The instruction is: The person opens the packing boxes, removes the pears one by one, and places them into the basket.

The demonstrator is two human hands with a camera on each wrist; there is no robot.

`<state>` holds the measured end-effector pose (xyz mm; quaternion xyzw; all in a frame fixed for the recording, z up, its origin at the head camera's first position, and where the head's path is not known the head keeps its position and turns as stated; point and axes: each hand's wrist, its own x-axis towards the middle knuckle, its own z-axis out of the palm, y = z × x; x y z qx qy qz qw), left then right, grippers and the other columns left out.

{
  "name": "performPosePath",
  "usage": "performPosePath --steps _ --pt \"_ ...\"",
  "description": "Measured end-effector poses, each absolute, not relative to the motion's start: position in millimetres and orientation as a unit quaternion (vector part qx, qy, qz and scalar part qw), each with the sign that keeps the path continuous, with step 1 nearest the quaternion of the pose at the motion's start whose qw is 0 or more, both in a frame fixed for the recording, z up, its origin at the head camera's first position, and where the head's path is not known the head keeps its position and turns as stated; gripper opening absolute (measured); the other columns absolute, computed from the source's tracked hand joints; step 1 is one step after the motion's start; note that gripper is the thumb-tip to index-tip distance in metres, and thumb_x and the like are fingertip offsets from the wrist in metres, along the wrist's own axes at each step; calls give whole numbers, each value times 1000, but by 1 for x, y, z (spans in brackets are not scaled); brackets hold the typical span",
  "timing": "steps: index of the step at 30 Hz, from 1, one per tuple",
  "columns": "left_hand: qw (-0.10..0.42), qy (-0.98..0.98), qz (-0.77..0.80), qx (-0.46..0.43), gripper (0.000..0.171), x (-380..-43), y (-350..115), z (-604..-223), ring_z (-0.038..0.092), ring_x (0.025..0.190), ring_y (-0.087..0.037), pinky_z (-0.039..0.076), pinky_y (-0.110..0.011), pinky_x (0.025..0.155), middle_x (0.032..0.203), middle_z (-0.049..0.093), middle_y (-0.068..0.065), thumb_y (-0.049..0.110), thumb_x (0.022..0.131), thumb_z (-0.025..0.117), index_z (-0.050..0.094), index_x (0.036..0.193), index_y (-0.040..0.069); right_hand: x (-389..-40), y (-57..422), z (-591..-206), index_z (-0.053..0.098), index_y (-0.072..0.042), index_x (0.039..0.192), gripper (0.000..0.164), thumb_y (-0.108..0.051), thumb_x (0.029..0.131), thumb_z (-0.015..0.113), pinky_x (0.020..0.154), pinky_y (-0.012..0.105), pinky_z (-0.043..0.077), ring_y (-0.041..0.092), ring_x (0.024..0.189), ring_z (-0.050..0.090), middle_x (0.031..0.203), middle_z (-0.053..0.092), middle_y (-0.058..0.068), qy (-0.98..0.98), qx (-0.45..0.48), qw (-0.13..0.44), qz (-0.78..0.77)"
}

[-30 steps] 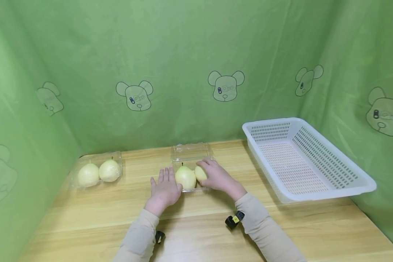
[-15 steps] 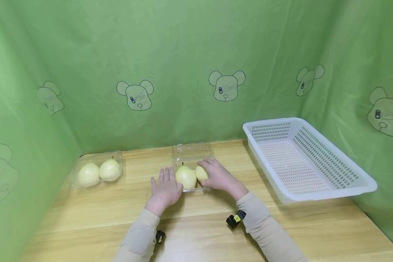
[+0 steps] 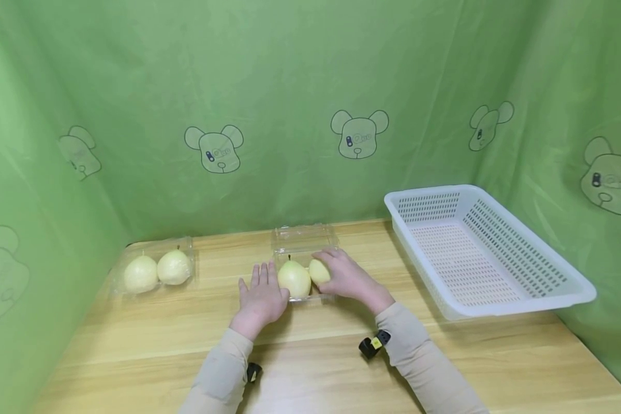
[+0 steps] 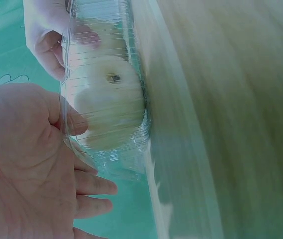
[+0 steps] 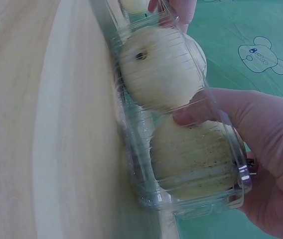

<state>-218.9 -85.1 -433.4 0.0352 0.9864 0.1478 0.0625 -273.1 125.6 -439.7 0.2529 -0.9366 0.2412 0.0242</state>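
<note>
A clear plastic clamshell box (image 4: 104, 160) sits on the table with its hinged lid (image 3: 304, 237) laid back. Inside are two pale yellow pears. My right hand (image 3: 345, 277) grips the right pear (image 5: 194, 159), its thumb reaching between the two fruits in the right wrist view. The left pear (image 3: 294, 279) has its dark stem up. Beside the box, my left hand (image 3: 261, 299) lies flat with fingers straight and pointing away. Its thumb (image 4: 75, 122) crosses the box's near left edge, close to the left pear. The right hand's far fingers are partly hidden behind the pear.
Another clear box (image 3: 188, 253) holding two pears stands at the back left of the wooden table (image 3: 310, 368). A large white perforated basket (image 3: 497, 313) stands at the right. Green curtain (image 3: 290, 86) with bear drawings surrounds the back and sides.
The right hand and the pear it grips have shifted very slightly to the right. The left hand keeps its place beside the box.
</note>
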Motion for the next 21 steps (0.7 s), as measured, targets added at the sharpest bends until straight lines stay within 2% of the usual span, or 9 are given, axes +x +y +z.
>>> performPosePath --steps 10,21 --pt "61 986 152 35 71 -217 -85 -431 15 151 -37 9 -66 119 161 20 -21 35 96 38 15 155 1 -273 127 -435 54 -4 136 76 -20 67 81 107 58 43 41 129 50 139 53 23 -930 258 39 258" --pt "58 986 152 36 72 -218 -85 -432 15 151 -37 9 -67 118 161 20 -21 35 97 38 15 155 1 -271 128 -429 53 -6 137 75 -19 68 80 106 56 44 39 130 50 141 53 19 -929 253 44 265"
